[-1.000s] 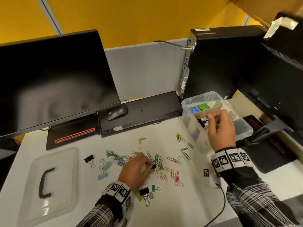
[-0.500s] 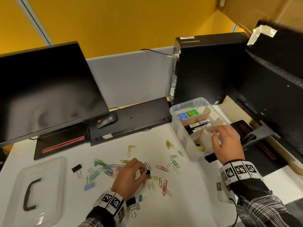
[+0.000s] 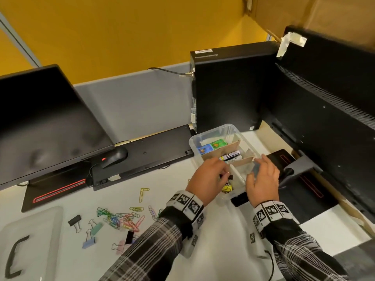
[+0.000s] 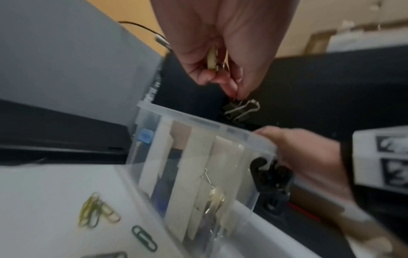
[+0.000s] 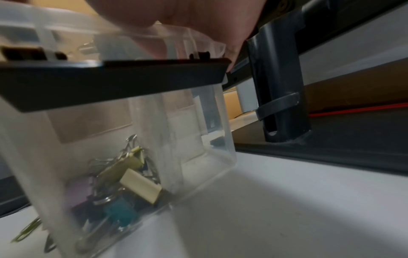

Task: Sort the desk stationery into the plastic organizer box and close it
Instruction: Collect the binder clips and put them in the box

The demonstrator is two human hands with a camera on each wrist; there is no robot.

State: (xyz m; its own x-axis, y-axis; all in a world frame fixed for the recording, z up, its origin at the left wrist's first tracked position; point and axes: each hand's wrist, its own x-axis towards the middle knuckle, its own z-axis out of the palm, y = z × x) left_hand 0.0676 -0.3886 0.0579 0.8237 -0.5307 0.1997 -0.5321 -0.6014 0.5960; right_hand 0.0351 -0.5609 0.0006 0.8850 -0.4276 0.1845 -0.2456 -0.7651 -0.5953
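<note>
Head view: left hand (image 3: 207, 179) is hovering over the organizer box (image 3: 205, 138) at the worktop's (image 3: 85, 258) 2 o'clock.

Left wrist view: fingers (image 4: 229, 87) are pinching a black binder clip (image 4: 239, 110) by its wire loop; light, stiff, likely slippery.

Right wrist view: right hand (image 5: 176, 26) is lying along the box rim; curl unclear.

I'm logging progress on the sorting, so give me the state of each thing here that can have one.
organizer box: open, partly filled, divided by cardboard
lid: off, flat on the desk at left
left hand: pinching a black binder clip over the box
right hand: at the box's right rim, grip unclear
paper clips: loose on the desk
monitor: dark
</note>
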